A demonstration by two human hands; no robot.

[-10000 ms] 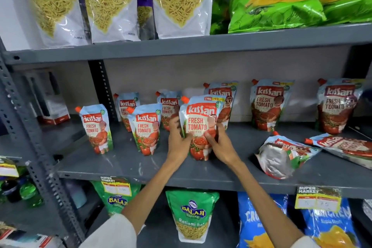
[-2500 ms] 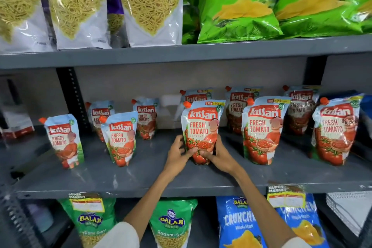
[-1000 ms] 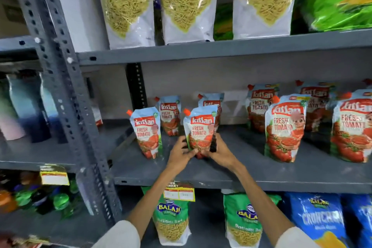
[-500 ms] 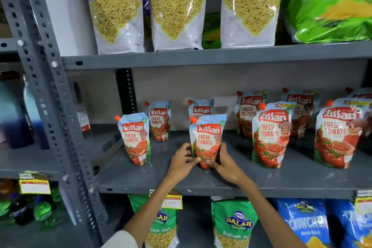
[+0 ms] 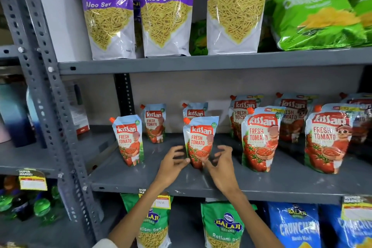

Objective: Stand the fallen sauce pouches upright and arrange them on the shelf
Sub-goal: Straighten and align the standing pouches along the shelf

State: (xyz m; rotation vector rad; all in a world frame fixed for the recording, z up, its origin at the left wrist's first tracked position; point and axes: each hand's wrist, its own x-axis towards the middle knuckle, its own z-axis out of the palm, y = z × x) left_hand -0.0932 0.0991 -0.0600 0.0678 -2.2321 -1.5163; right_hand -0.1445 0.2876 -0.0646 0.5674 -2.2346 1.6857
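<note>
1. Both hands flank the base of one ketchup pouch (image 5: 200,141): the left hand (image 5: 172,164) has its fingers loosely curled and spread, one fingertip touching the pouch's lower left edge, while the right hand (image 5: 221,164) is open with bent fingers just beside the lower right edge, gripping nothing.
2. That pouch stands upright near the front middle of the grey metal shelf (image 5: 201,185), a glossy, soft-sided pack with a rounded bottom and an orange spout cap at its top left corner.
3. To its left stands a second upright pouch (image 5: 128,140) of the same shape, with two smaller-looking ones (image 5: 154,123) farther back by the wall.
4. To the right, larger pouches (image 5: 261,139) stand upright in near and far rows, their crinkled film catching the light.
5. The shelf surface is matte, painted, flat sheet metal, held by a perforated angle post (image 5: 46,86) at the left.
6. On the shelf above stand tall purple-and-clear sev bags (image 5: 165,12), showing thin yellow strands through the film, and puffy green snack bags (image 5: 318,20) lie to the right.
7. Below hang green bags (image 5: 221,225) and blue bags (image 5: 293,225), with yellow price tags (image 5: 355,210) on the shelf lip.
</note>
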